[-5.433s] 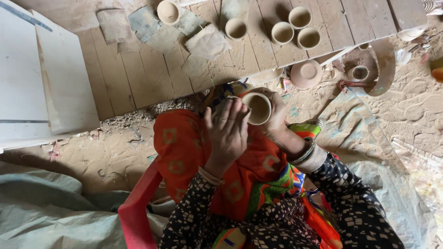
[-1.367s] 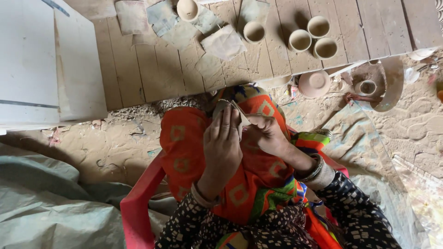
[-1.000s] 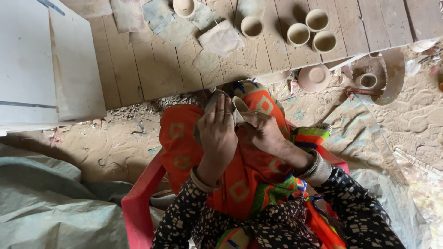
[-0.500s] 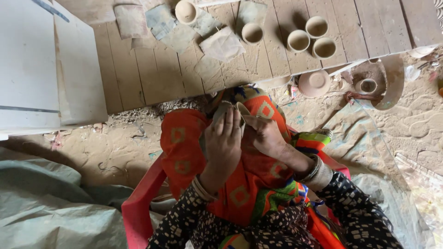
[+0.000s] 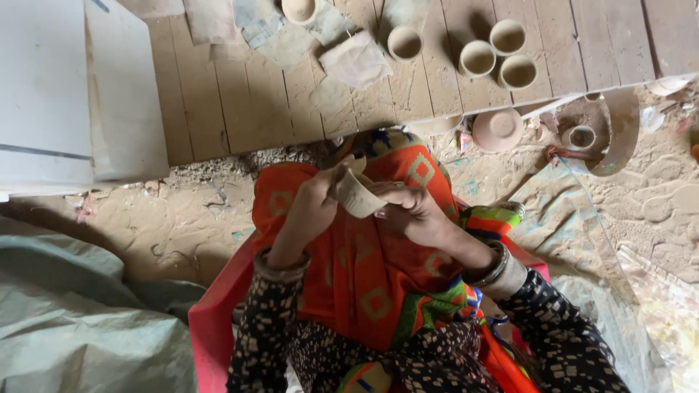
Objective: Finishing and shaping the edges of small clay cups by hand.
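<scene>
Tilted further now, the clay cup [image 5: 358, 195] lies sideways between both hands. Left hand [image 5: 314, 206] curls fingers against its base; right hand [image 5: 409, 212] pinches its rim, above the orange cloth [image 5: 364, 276].

At the centre of the frame we hold a small clay cup [image 5: 358, 195] between both hands, left hand [image 5: 314, 202] and right hand [image 5: 409, 211] each closed on its side, above our orange cloth [image 5: 364, 269]. Along the top of the frame, more clay cups [image 5: 478, 58] stand on wooden planks [image 5: 240, 94].
</scene>
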